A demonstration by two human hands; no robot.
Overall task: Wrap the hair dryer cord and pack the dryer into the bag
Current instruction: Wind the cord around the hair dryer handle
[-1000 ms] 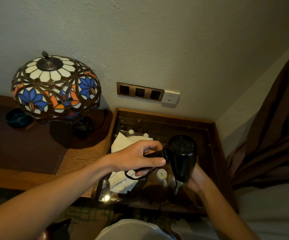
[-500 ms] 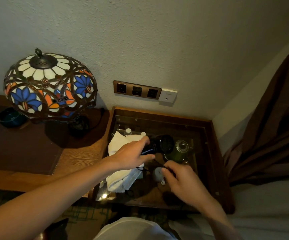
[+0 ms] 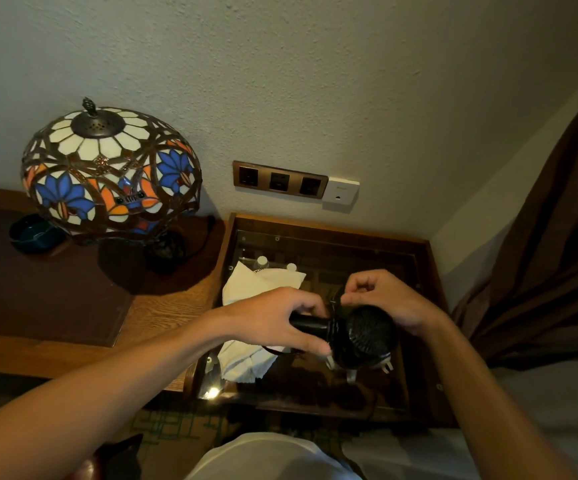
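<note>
Head view: my left hand (image 3: 273,318) grips the dryer (image 3: 360,336) handle, right hand (image 3: 384,299) pinching its cord (image 3: 335,301), above a white cloth (image 3: 246,362); lamp (image 3: 107,168) stands left.

Dark letters, perhaps "KIN", show on the white cloth (image 3: 263,275); nothing else can be read.

Matt black plastic hair dryer (image 3: 363,336), glossy glass-topped wooden table (image 3: 415,393), soft white cloth (image 3: 246,365), stained-glass lamp (image 3: 107,171).
</note>
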